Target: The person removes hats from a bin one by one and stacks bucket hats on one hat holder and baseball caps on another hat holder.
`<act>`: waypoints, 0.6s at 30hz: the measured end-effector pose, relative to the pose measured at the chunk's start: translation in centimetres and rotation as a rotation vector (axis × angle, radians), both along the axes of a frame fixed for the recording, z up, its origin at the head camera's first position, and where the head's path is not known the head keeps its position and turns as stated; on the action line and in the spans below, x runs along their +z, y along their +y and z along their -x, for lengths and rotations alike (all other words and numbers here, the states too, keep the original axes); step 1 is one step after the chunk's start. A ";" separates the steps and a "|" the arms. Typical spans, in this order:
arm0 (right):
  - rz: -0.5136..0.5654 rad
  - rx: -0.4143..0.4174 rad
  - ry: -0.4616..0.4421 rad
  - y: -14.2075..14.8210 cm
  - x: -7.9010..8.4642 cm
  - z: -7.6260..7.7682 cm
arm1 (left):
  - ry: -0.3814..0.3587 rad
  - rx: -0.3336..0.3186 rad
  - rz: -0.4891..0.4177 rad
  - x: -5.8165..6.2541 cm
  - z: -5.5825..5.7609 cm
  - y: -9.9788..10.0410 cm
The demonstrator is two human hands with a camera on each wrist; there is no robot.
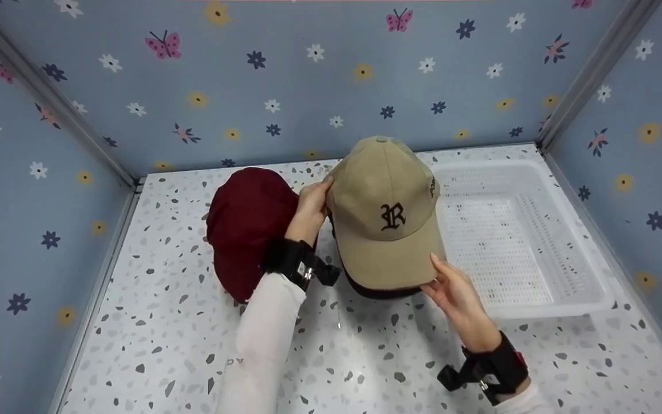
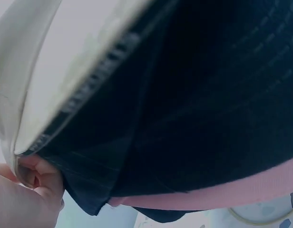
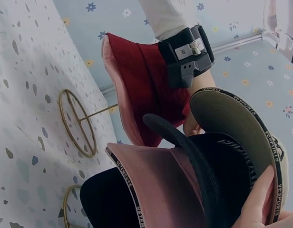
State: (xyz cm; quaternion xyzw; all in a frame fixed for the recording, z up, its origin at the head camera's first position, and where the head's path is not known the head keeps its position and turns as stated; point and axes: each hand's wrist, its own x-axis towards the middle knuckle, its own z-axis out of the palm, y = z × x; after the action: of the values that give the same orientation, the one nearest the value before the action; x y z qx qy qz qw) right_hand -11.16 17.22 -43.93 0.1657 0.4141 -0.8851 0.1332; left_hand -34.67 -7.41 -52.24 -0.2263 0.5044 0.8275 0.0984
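Both my hands hold a tan baseball cap (image 1: 387,184) with a dark gothic R on its front. My left hand (image 1: 311,204) pinches its lower edge at the left side. At the brim's right corner my right hand (image 1: 460,290) grips with thumb above and fingers beneath. Under the tan cap, the right wrist view shows a dark cap (image 3: 203,175), a pink hat (image 3: 161,180) with a lettered trim, and a black hat (image 3: 106,202) lowest. A dark red hat (image 1: 247,218) stands left of my left wrist; its edge is pink in the right wrist view.
A white perforated plastic basket (image 1: 538,311) stands on the right of the speckled table (image 1: 158,322). The red hat is on a gold wire stand (image 3: 101,112), and part of another gold ring (image 3: 65,204) shows below the stack. Flowered panels (image 1: 308,86) enclose the back and sides.
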 end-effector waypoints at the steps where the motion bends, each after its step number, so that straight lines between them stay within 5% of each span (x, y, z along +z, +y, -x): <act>1: -0.001 -0.005 -0.004 0.0 -0.1 0.0 | -0.020 0.008 0.028 -0.5 0.3 0.1; 5: -0.011 -0.035 -0.032 -0.1 -0.4 -0.1 | -0.008 -0.002 0.074 -4.2 2.5 -0.1; 8: -0.024 -0.039 -0.049 -0.1 -0.5 -0.2 | -0.005 -0.017 0.149 1.2 -1.6 0.5; 12: -0.028 -0.027 -0.059 0.0 -0.8 -0.2 | -0.052 -0.015 0.268 10.1 -7.9 1.5; 15: -0.030 0.031 -0.064 0.4 -0.8 -0.2 | -0.019 -0.015 0.232 6.4 -5.5 1.0; 18: -0.075 0.163 -0.064 1.3 -0.5 0.1 | -0.026 -0.013 0.211 5.3 -4.5 0.8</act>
State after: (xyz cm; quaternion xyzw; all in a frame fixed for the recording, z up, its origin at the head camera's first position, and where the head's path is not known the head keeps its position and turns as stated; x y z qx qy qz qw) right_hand -11.22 18.49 -44.40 0.1644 0.4544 -0.8496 0.2114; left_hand -30.12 -6.61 -46.96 -0.2430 0.5889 0.7660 0.0858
